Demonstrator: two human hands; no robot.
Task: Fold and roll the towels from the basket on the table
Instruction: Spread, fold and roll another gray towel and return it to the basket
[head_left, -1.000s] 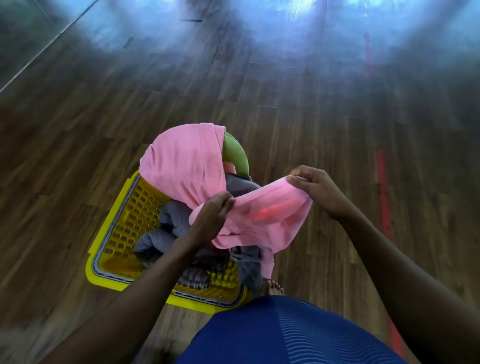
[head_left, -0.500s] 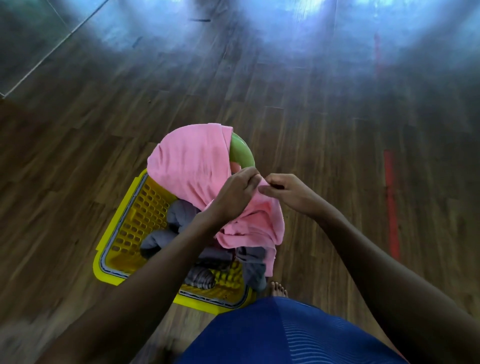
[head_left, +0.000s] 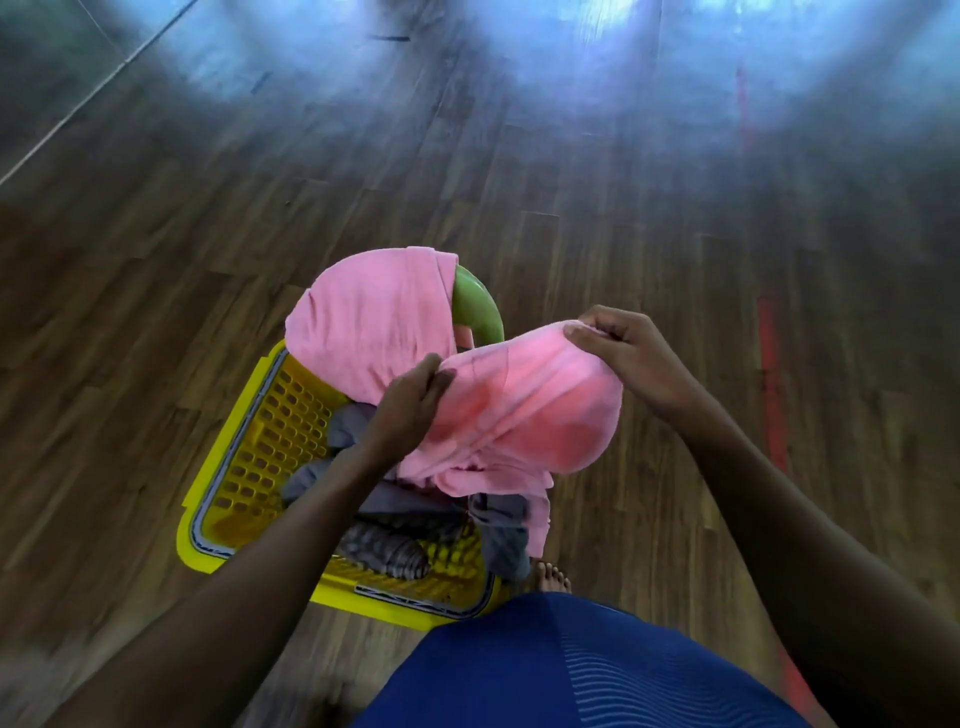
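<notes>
A yellow plastic basket (head_left: 249, 457) stands on the wooden floor below me. Inside it lie grey towels (head_left: 395, 545), and a pink towel (head_left: 374, 322) is draped over the green handle (head_left: 475, 312). I hold a second pink towel (head_left: 524, 415) stretched above the basket. My left hand (head_left: 410, 410) pinches its left edge. At the upper right corner, my right hand (head_left: 623, 353) pinches the same towel. The rest of the cloth hangs down between both hands, hiding part of the basket.
Dark wooden floor (head_left: 156, 260) surrounds the basket on all sides. A red line (head_left: 769, 364) runs along the floor at the right. A bare foot (head_left: 553, 577) shows beside the basket's near right corner, above blue clothing (head_left: 571, 670).
My hands had come together at the towel's edge half a second ago; now they have moved apart again, the right hand going right, and the pink towel is stretched between them.
</notes>
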